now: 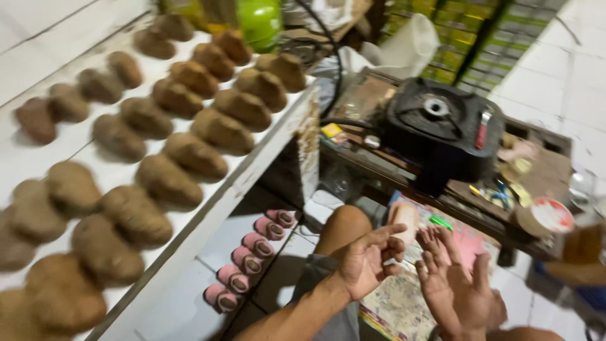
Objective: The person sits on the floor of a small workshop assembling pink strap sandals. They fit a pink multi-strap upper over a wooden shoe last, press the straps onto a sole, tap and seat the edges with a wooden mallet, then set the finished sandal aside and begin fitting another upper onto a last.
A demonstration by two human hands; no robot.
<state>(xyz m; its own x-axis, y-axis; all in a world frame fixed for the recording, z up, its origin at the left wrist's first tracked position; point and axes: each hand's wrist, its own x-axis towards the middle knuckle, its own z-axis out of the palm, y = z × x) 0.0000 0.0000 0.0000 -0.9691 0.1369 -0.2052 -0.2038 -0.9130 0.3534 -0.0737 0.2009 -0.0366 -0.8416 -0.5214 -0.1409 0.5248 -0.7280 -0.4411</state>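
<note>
My left hand [369, 259] and my right hand [457, 284] hover apart at the bottom centre, both empty with fingers spread, palms facing each other above a colourful printed sheet [398, 297] on the floor. My bare knee [341, 227] is just behind my left hand. Many brown clay-like lumps [167, 180] lie in rows on a white board [208, 211] to the left. The picture is blurred by motion.
A row of small pink cylinders [246, 259] lies on the tiled floor below the board. A black machine [442, 129] sits on a low wooden bench [549, 170] with small tools and a round lid [549, 215]. A green container [260, 22] stands at the back.
</note>
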